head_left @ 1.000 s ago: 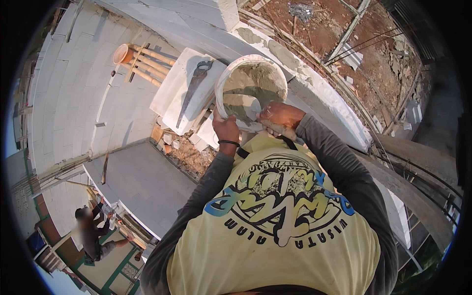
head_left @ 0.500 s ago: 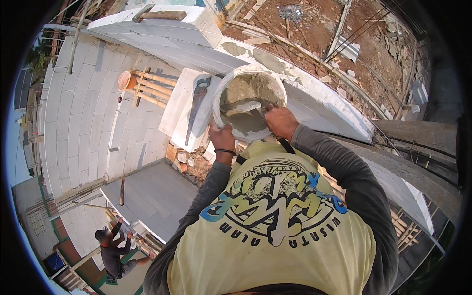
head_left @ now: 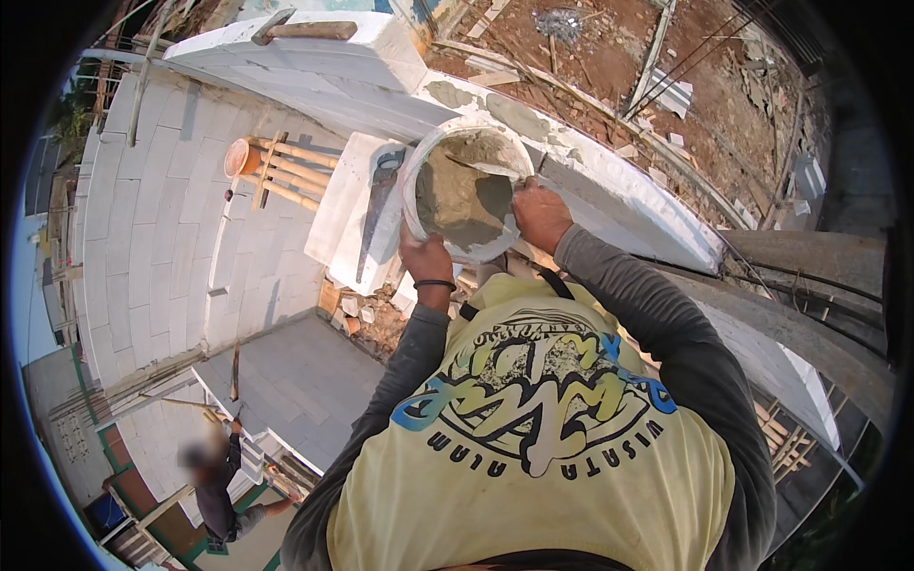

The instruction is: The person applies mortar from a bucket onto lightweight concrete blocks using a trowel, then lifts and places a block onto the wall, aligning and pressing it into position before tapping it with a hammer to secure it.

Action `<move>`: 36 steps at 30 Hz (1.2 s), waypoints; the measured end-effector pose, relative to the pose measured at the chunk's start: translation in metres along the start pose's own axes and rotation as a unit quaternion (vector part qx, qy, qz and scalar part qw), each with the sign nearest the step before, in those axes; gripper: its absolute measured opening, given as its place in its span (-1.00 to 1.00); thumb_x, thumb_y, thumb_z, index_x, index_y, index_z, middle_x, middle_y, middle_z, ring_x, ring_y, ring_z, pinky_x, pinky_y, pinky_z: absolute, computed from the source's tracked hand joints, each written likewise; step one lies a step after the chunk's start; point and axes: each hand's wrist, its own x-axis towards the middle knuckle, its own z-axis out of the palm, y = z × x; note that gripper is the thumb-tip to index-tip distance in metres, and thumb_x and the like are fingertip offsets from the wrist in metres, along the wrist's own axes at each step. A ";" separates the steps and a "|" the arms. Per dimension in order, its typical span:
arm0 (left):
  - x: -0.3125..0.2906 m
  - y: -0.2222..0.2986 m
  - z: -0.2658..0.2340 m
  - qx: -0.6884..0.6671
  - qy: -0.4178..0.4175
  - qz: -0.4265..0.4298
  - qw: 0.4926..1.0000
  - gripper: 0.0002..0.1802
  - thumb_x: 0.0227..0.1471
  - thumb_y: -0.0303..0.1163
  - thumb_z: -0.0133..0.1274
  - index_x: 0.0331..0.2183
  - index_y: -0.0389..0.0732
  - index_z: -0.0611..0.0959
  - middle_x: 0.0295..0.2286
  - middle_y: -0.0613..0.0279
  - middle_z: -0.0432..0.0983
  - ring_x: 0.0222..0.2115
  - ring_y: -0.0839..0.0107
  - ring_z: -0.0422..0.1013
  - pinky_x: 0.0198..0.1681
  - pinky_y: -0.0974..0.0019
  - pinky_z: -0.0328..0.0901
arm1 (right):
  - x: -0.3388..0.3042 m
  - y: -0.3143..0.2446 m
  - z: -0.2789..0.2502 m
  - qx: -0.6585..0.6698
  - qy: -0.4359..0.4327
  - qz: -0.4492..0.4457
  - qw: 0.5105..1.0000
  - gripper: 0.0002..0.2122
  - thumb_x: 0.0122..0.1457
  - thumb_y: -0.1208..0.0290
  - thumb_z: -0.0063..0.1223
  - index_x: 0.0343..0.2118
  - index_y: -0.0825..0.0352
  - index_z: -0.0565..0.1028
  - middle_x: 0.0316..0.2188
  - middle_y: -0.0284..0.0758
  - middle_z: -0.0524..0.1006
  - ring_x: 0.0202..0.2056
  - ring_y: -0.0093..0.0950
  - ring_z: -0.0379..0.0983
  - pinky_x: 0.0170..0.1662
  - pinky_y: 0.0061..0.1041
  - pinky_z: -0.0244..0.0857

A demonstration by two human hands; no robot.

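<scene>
A round white bucket (head_left: 410,195) with grey wet mortar (head_left: 457,205) inside stands against the white block wall in front of me. My left hand (head_left: 426,259) is closed on the bucket's near left rim. At the right side of the rim, my right hand (head_left: 541,217) is closed round the handle of a trowel (head_left: 492,170). Its blade is tilted inside the bucket, with its edge toward me. The handle is mostly hidden by my fingers. A handsaw (head_left: 377,214) lies on white blocks (head_left: 333,214) just left of the bucket.
A hammer (head_left: 309,30) rests on the wall top (head_left: 390,48) at the far left. Mortar patches (head_left: 519,116) lie on the wall beyond the bucket. Bamboo poles (head_left: 295,173) stand at left. Another person (head_left: 217,485) works below left. Wooden boards (head_left: 809,262) run along the right.
The trowel blade has moved up and away within the bucket and turned on edge. My right hand has shifted slightly, and the bucket has moved a little left. The other person has moved an arm.
</scene>
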 end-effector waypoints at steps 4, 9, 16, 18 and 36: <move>-0.001 -0.005 0.001 0.051 -0.006 0.020 0.998 -0.27 -0.25 -0.70 -0.07 0.10 -0.41 0.39 -0.08 -0.08 0.51 -0.05 0.18 0.44 0.08 0.27 0.25 | -0.001 -0.007 -0.005 0.038 -0.103 -0.022 0.994 -0.87 -0.03 0.48 0.04 -0.46 0.39 0.58 -0.49 -0.01 0.56 -0.41 -0.09 0.54 -0.31 -0.20 0.43; -0.002 -0.007 0.004 0.051 -0.012 0.032 0.998 -0.35 -0.26 -0.75 -0.11 0.01 -0.40 0.48 -0.14 0.04 0.53 -0.12 0.28 0.46 0.02 0.32 0.28 | -0.004 0.012 -0.013 0.387 -0.362 -0.024 0.848 -0.76 0.16 0.30 0.06 -0.40 0.42 0.56 -0.53 -0.19 0.54 -0.53 -0.34 0.50 -0.49 -0.39 0.39; -0.012 -0.001 0.005 0.010 -0.045 -0.028 0.999 -0.33 -0.23 -0.76 -0.11 0.05 -0.40 0.44 -0.11 0.07 0.50 -0.11 0.31 0.44 0.00 0.34 0.29 | -0.058 0.039 0.020 0.782 -0.340 0.185 0.488 -0.57 0.28 0.12 -0.05 -0.07 0.48 0.48 -0.51 -0.38 0.47 -0.62 -0.60 0.36 -0.57 -0.58 0.32; -0.011 -0.004 0.003 -0.031 -0.040 -0.057 0.997 -0.33 -0.22 -0.77 -0.12 0.05 -0.36 0.44 -0.13 0.10 0.50 -0.15 0.30 0.46 -0.06 0.34 0.34 | -0.075 0.042 0.008 0.834 -0.305 0.181 0.423 -0.56 0.28 0.12 -0.05 -0.04 0.47 0.47 -0.51 -0.39 0.46 -0.63 -0.60 0.35 -0.57 -0.58 0.31; -0.018 -0.052 -0.017 -0.161 -0.019 -0.192 0.968 -0.15 -0.33 -0.79 -0.21 0.15 -0.26 0.30 -0.13 0.07 0.42 -0.18 0.15 0.45 -0.23 0.19 0.45 | -0.168 0.102 -0.052 0.019 0.137 0.295 0.945 -0.77 0.18 0.31 0.02 -0.37 0.43 0.51 -0.38 0.00 0.50 -0.41 0.00 0.48 -0.31 -0.08 0.35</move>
